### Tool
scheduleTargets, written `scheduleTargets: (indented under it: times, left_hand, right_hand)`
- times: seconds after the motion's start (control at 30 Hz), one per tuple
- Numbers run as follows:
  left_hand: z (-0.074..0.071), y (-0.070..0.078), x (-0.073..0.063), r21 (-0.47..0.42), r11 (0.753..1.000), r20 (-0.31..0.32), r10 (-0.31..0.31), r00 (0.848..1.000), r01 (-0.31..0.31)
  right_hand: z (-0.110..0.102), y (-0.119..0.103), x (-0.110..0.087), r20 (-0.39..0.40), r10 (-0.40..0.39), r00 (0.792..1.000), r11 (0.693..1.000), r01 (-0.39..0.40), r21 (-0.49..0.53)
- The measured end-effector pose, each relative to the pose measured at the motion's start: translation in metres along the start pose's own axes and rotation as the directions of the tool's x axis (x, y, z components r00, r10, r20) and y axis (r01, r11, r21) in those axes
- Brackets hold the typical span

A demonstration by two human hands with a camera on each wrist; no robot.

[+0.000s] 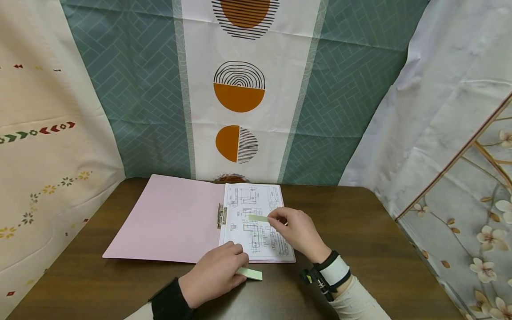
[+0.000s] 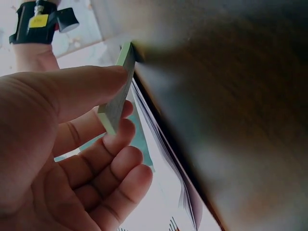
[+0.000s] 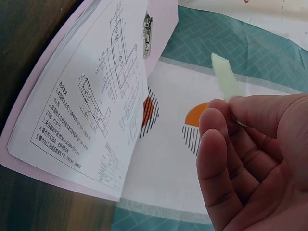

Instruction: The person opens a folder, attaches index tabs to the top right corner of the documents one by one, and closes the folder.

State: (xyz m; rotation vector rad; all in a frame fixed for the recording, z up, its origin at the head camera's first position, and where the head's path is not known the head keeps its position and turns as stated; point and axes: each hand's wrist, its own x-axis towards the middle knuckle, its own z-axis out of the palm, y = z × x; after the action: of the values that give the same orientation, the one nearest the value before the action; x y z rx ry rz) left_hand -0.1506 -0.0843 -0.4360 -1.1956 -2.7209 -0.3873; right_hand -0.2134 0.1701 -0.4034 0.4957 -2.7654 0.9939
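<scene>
- Left hand (image 1: 218, 273): pinches a pale green pad (image 2: 115, 94) of narrow slips; the left wrist view shows the thumb on one face of the pad and the other fingers loosely bent behind it.
- Pad: a small oblong stack, its end projecting to the right of the left hand, just in front of the folder's near edge. Whether it touches the tabletop cannot be told.
- Right hand (image 1: 298, 229): grips one end of a single pale green strip (image 1: 258, 218) between thumb and forefinger, the remaining fingers curled.
- Strip: points leftward from the right fingertips, over the printed page in the head view; in the right wrist view it stands out against the cloth, apart from the page.
- Pink folder (image 1: 172, 222): spread on the brown table (image 1: 360, 240), its bare cover to the left, its papers to the right.
- Papers (image 1: 276, 242): several white sheets, the topmost bearing technical line drawings and, in one corner, a block of text.
- Metal clip (image 1: 222, 216): fixed at the folder's spine, along the left margin of the sheets.
- Wrists: a black band (image 1: 172, 300) on the left; a black-and-white strap (image 1: 335, 269) with a small device on the right, above a pale sleeve (image 1: 358, 300).
- Background: a teal-and-white cloth (image 1: 340, 89) with orange half-discs, between a cream patterned cloth (image 1: 44, 155) at left and a white floral cloth (image 1: 460, 133) at right.
</scene>
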Motion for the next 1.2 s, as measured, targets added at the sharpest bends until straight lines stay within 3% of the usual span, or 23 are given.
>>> scheduleTargets:
  times: [0.23, 0.5, 0.6, 0.73, 0.9, 1.03, 1.2]
  left_hand:
    - [0.004, 0.001, -0.002, 0.031, 1.0, 0.021, 0.0, 1.0, 0.0]
    - [0.004, 0.0, 0.0, 0.003, 1.0, 0.063, -0.018, 0.998, 0.018]
    - [0.002, -0.002, 0.003, 0.008, 1.0, 0.022, -0.021, 1.0, 0.021]
    - [0.001, -0.009, 0.011, 0.079, 0.996, -0.096, -0.025, 0.995, 0.033]
    - [0.005, -0.027, 0.026, 0.177, 0.976, -0.173, -0.096, 0.98, 0.127]
    - [0.009, -0.04, 0.034, 0.2, 0.956, -0.166, -0.185, 0.969, 0.217]
    - [0.012, -0.047, 0.039, 0.198, 0.938, -0.117, -0.264, 0.957, 0.283]
  right_hand:
    - [0.0, 0.0, -0.001, -0.007, 0.005, 1.0, 1.0, -0.005, 0.0]
    - [0.0, 0.002, 0.0, -0.037, -0.007, 0.999, 1.0, 0.006, -0.019]
    - [0.0, 0.002, 0.001, -0.044, -0.003, 0.999, 0.999, 0.002, -0.033]
    - [0.0, 0.003, 0.001, -0.048, 0.003, 0.999, 0.999, -0.005, -0.051]
    - [0.003, 0.006, 0.001, -0.051, -0.003, 0.999, 0.998, 0.0, -0.058]
    - [0.004, 0.007, 0.001, -0.054, 0.0, 0.999, 0.998, -0.003, -0.058]
    - [0.005, 0.009, 0.003, -0.048, 0.004, 0.999, 0.998, -0.007, -0.066]
